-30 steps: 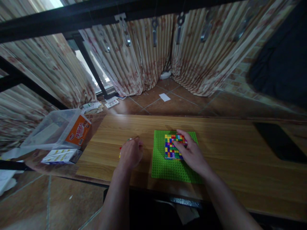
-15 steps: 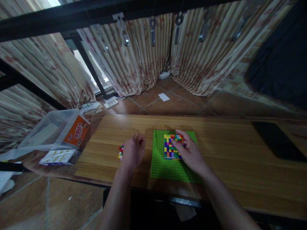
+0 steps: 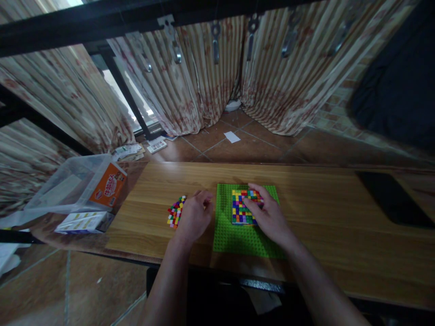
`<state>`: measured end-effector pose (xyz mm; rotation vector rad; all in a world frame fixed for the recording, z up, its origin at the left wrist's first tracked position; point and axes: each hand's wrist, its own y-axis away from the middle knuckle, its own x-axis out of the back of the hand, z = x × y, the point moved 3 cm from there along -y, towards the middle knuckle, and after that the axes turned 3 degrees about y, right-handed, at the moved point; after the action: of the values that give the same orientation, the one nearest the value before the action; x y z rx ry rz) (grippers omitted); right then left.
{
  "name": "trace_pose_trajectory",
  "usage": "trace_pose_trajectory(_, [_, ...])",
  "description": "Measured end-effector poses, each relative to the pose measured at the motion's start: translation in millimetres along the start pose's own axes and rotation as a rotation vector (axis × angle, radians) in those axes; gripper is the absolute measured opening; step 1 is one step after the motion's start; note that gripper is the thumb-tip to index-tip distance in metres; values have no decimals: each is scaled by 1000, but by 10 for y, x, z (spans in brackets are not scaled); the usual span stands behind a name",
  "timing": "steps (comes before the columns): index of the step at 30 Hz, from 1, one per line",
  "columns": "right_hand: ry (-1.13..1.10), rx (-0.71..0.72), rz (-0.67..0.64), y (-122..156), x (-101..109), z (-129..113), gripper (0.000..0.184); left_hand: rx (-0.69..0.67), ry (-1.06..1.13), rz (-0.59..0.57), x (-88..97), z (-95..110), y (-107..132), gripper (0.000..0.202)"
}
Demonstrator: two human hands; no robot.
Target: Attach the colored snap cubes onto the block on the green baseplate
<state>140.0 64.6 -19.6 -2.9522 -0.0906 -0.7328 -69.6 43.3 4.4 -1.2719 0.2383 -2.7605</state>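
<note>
A green studded baseplate [image 3: 238, 240] lies on the wooden table [image 3: 322, 213]. On its upper half sits a square patch of small multicoloured bricks [image 3: 241, 209]. My right hand [image 3: 268, 215] rests on the patch's right side, fingers bent and pressing on the bricks. My left hand [image 3: 195, 215] hovers just left of the baseplate, fingers curled together; whether it holds a piece I cannot make out. A small cluster of loose coloured bricks [image 3: 176, 212] lies on the table to the left of that hand.
A clear plastic bin with an orange box [image 3: 108, 184] and a white carton [image 3: 83, 222] stand off the table's left end. A dark flat object [image 3: 394, 199] lies at the far right. Striped curtains [image 3: 210, 77] and a tiled floor are beyond the table.
My left hand has moved right, off the loose bricks and towards the baseplate, uncovering the cluster. My right hand has stayed on the brick patch.
</note>
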Motion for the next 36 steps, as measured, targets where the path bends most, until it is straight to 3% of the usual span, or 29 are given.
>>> trace_pose_trajectory(36, [37,-43,-14,2,18,-52,49,-46,25,-11,2,28,4,17])
